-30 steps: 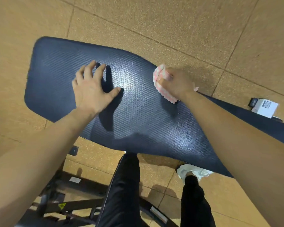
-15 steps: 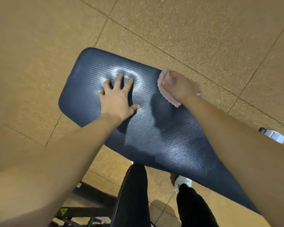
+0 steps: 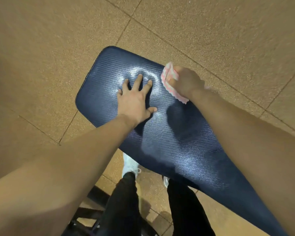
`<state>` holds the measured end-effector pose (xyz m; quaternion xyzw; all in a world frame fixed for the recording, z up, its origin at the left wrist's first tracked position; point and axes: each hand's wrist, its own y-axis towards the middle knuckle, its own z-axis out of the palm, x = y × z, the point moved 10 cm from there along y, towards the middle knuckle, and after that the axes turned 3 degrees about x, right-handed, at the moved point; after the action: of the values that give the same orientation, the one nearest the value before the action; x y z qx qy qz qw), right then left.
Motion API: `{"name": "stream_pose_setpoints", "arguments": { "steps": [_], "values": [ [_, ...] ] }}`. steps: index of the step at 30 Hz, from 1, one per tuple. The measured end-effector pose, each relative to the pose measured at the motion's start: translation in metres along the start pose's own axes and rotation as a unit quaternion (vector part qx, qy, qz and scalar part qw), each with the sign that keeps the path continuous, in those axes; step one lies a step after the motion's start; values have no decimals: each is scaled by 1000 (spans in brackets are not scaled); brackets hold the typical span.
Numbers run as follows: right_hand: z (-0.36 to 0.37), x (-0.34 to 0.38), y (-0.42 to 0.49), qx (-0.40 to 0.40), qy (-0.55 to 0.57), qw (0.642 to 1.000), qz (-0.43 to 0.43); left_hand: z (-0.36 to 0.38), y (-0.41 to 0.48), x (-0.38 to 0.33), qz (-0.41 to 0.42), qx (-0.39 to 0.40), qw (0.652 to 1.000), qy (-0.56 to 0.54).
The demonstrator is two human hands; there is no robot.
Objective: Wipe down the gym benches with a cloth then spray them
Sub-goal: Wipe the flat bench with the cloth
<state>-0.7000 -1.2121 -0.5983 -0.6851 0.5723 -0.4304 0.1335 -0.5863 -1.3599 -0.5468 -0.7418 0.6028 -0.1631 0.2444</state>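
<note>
— Head view: any writing or brand to read?

— None legible. The bench [image 3: 177, 142] pad is plain dark blue with a fine ribbed texture, and it shines where light hits it.

— Where is the cloth [image 3: 170, 82]?

— At the far right edge of the pad, near its rounded end. It is pink and white with a scalloped border, and it pokes out on both sides of the right hand [image 3: 186, 80].

— So that hand is clenched on it?

— Yes, fingers curled around the cloth, pressing it onto the pad's edge.

— And the left hand [image 3: 136, 97]?

— Flat on the pad, released, fingers spread, thumb out to the right. It lies just beside the cloth, apart from it, nearer the pad's middle.

— Anything else?

— Tan speckled floor [image 3: 58, 48] tiles all around. Below the pad, black trousers [image 3: 123, 201] and a white shoe [image 3: 129, 165]. Part of a dark frame [image 3: 85, 217] shows at the bottom.
</note>
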Motion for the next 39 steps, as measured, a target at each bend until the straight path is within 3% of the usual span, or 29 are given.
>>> {"name": "stream_pose_setpoints", "arguments": {
  "steps": [5,11,14,20,23,27,31,33,35,39],
  "values": [
    [-2,10,-1,-9,-8,1000,-14,-3,-5,5,26,-19,999,-8],
    [6,53,17,-7,-14,1000,-25,-23,-16,63,75,-88,974,-194],
    [11,84,29,-9,-10,999,-30,-27,-27,126,14,-147,970,-191],
    [27,148,60,8,-15,998,-53,-5,-26,225,-156,-64,970,-175],
    [33,173,69,5,-23,997,-74,9,-27,235,-169,-36,964,-200],
    [43,202,74,9,-22,993,-114,12,-26,241,-157,-55,947,-275],
    [70,237,76,38,-159,978,-130,11,-28,247,-122,-59,943,-304],
    [84,259,71,44,-241,956,-160,15,-29,254,-109,-56,926,-357],
    [98,276,63,41,-301,934,-190,24,-31,267,-131,-55,882,-450],
    [132,290,41,78,-317,918,-225,37,-38,300,-202,-103,817,-531]
  ]
}}
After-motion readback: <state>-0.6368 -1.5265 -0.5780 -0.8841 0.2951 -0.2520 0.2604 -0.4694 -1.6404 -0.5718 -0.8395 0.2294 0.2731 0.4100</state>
